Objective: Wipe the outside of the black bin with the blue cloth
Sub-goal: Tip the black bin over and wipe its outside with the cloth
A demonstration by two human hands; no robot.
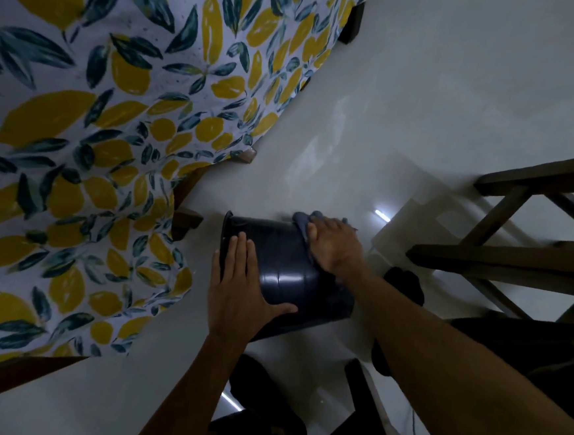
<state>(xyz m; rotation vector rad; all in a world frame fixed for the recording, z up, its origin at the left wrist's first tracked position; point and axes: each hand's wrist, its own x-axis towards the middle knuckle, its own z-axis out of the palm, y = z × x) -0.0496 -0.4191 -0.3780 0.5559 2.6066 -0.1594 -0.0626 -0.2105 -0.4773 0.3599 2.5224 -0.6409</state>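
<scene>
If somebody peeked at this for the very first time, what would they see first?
Probably the big lemon-print tablecloth covering the whole left side. Next, in the middle, the black bin tipped on its side over the pale floor, with the left hand flat on it and the right hand pressing the blue cloth against it.

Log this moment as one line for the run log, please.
phase: wiping | black bin: tipped on floor | left hand: flat, steadying bin | right hand: pressing blue cloth on bin's side
</scene>
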